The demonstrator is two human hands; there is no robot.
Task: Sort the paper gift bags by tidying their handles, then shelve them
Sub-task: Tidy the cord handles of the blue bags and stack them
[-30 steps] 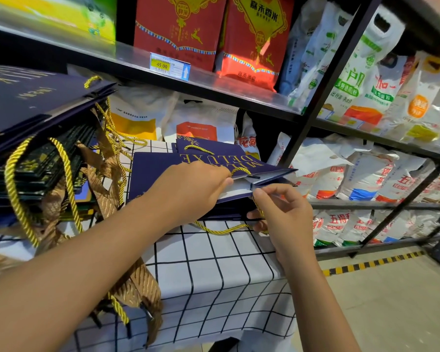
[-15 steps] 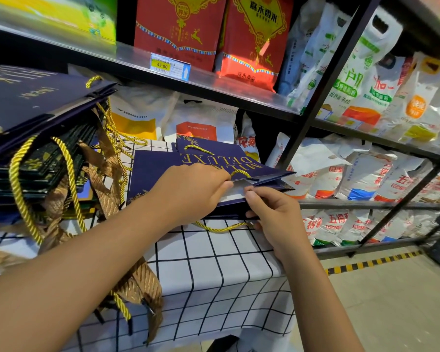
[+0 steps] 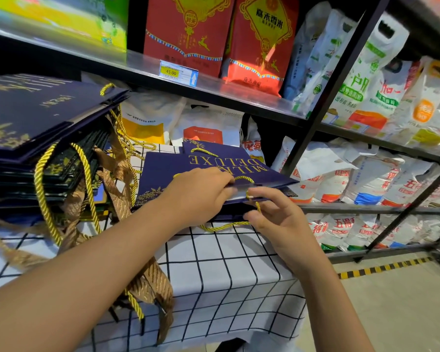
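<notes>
A navy paper gift bag [image 3: 163,174] with gold "MILAN DELUXE" lettering lies flat on the checked tablecloth [image 3: 226,270], on top of a second navy bag. My left hand [image 3: 201,194] grips the bag's open edge with curled fingers. My right hand [image 3: 274,217] pinches the gold rope handle [image 3: 224,226], which loops below the bag's mouth. At the left, a tall stack of navy and dark gift bags [image 3: 36,118] lies with gold rope and brown ribbon handles dangling over the table's edge.
A black metal shelf rack [image 3: 325,102] stands behind and to the right, filled with white rice sacks [image 3: 366,184] and red boxes [image 3: 188,29]. A yellow price tag [image 3: 178,72] hangs on the shelf edge. Striped tape [image 3: 381,269] marks the tiled floor.
My right hand has drawn back from the bag's mouth and lowered slightly, now pulling the gold rope out. My left hand stays on the bag's edge.
</notes>
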